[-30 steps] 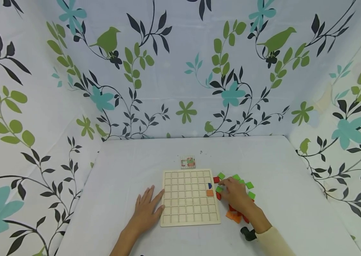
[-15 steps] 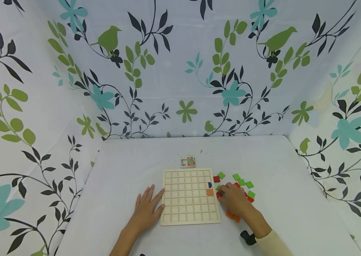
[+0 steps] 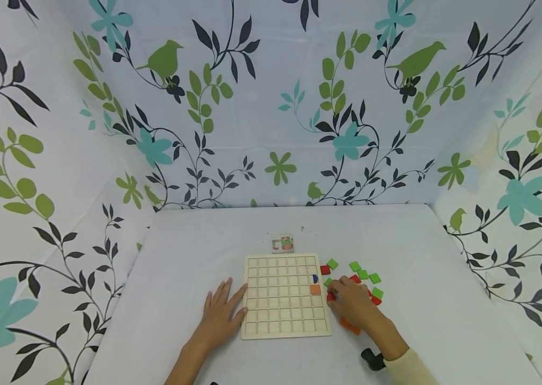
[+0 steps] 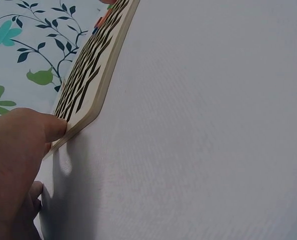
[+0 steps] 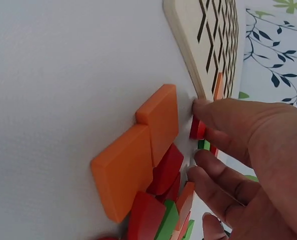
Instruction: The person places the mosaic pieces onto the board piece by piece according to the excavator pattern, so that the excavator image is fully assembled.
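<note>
A pale wooden grid board (image 3: pixel 286 332) lies on the white table, with a blue piece (image 3: pixel 315 278) and an orange square (image 3: pixel 315 289) in its rightmost column. My left hand (image 3: pixel 223 313) rests at the board's left edge, fingers spread; in the left wrist view its thumb touches the board near a corner. Just off the right edge, my right hand (image 3: pixel 354 303) pinches a red tile (image 5: pixel 197 128) between thumb and index finger, low over the table. The other right fingers are bent loosely.
Green tiles (image 3: pixel 355 266), red tiles (image 3: pixel 376 300) and orange tiles (image 5: pixel 122 170) lie scattered around the right hand. Behind the board lies a small patterned card (image 3: pixel 283 243). A black object (image 3: pixel 373 359) shows beside the right wrist. Flowered cloth (image 3: pixel 271 107) hangs beyond the table.
My right hand has come down from beside a green tile to a red tile by the board's right edge, then shifted slightly right with it. The left hand has kept its place.
</note>
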`<control>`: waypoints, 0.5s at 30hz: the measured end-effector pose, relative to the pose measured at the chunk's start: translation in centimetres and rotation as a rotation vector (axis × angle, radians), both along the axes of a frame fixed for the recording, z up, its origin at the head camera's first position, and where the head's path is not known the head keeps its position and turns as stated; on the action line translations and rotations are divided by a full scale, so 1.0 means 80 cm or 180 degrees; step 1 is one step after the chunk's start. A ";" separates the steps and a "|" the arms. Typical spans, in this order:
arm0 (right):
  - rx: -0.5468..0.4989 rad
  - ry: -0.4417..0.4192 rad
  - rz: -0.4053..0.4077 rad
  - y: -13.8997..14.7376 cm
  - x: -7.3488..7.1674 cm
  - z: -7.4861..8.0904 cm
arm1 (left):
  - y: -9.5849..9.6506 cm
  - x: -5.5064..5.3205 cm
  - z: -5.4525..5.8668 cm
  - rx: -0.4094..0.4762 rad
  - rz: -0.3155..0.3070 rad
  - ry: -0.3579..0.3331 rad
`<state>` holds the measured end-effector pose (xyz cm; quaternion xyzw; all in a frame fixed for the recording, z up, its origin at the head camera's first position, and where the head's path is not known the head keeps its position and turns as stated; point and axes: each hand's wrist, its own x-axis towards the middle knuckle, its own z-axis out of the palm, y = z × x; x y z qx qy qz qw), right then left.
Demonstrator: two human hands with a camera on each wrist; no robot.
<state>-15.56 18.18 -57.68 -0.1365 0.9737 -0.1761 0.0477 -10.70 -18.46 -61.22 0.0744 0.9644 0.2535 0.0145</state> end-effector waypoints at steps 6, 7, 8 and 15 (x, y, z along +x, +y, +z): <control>0.0125 0.0059 -0.0093 0.004 0.000 0.000 | 0.000 0.001 0.002 -0.0006 0.0013 -0.0057; 0.0101 0.0053 -0.0081 0.004 0.000 -0.001 | 0.000 0.001 0.002 -0.0008 0.0011 -0.0049; 0.0070 0.0043 -0.0055 0.004 0.000 -0.001 | 0.000 0.001 0.002 -0.0006 0.0012 -0.0038; -0.0118 0.0017 -0.0010 0.004 0.003 -0.005 | 0.002 0.001 0.003 0.0001 0.0020 0.0001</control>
